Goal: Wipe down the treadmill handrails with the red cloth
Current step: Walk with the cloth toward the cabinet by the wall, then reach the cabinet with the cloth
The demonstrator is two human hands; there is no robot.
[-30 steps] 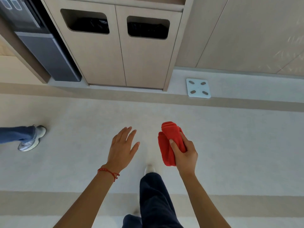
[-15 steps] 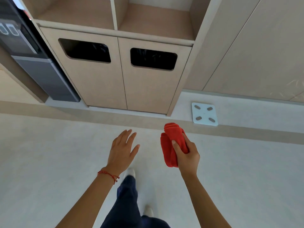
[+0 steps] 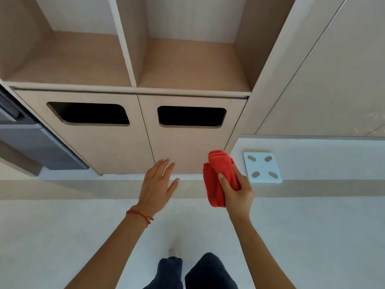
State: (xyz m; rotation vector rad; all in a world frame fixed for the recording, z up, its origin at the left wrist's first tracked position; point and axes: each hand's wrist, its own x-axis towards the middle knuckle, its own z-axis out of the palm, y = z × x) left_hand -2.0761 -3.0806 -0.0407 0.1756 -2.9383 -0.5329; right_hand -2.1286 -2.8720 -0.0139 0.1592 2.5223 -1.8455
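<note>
My right hand (image 3: 237, 192) grips a folded red cloth (image 3: 216, 176), held upright in front of me at about waist height. My left hand (image 3: 157, 187) hovers beside it with fingers spread and nothing in it; a red string bracelet circles that wrist. No treadmill or handrail shows in this view.
A beige cabinet (image 3: 116, 147) with two dark bin slots stands straight ahead, with open shelves (image 3: 187, 63) above it. A white bathroom scale (image 3: 263, 167) lies on the raised floor strip to the right. A dark grey appliance (image 3: 35, 142) stands at the left. My legs in dark trousers show below.
The cabinet has come much closer and the view has tilted up to show the shelves. Another person's leg and shoe at the left have left the view. Both hands keep their pose.
</note>
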